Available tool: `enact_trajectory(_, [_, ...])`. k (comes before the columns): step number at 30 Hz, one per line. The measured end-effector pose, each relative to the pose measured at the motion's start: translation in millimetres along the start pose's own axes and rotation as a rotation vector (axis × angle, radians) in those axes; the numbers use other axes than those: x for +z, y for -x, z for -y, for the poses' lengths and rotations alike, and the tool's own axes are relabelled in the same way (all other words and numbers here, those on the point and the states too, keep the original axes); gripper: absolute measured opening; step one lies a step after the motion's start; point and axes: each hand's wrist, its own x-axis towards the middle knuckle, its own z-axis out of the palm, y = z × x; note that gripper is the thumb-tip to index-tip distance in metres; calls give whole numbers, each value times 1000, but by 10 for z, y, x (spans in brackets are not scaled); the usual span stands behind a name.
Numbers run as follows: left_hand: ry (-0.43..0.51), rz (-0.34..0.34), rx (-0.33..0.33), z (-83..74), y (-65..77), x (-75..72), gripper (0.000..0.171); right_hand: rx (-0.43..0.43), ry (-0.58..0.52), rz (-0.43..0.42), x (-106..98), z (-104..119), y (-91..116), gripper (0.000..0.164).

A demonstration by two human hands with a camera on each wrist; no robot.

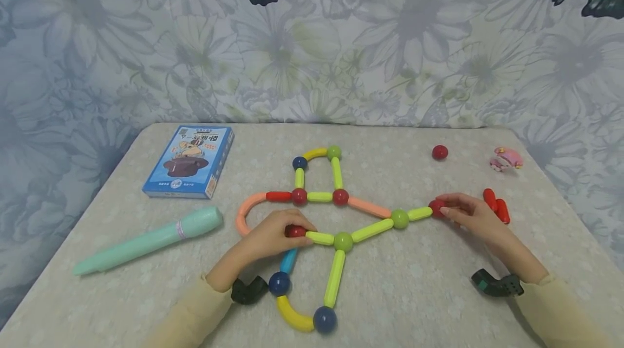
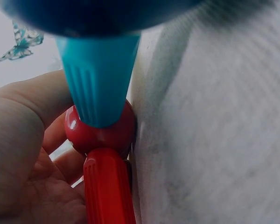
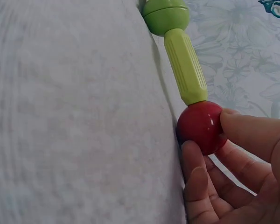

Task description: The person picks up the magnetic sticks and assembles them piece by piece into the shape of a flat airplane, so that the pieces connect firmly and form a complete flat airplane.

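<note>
A fish-like outline of balls and magnetic sticks lies flat on the table. My right hand pinches a red ball at the outline's right tip, where it meets a lime stick. That stick leads to a green ball. Farther left, my left hand grips another red ball, with thumb and fingers around it. A blue stick and a red stick join that ball. A curved orange stick passes partly behind the left hand. Below, two dark blue balls flank a curved yellow stick.
A loose red ball, a pink figurine and short red sticks lie at the right. At the left are a blue card box and a mint-green pen-shaped object. A floral-covered wall stands behind the table.
</note>
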Motion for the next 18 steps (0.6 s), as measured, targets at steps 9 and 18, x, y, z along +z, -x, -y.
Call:
enact_trajectory(9, [6, -4, 9, 16, 16, 36, 21, -83, 141, 2, -222, 93, -79, 43])
enact_trajectory(18, [26, 0, 13, 13, -11, 37, 22, 37, 310, -263, -893, -116, -100, 48])
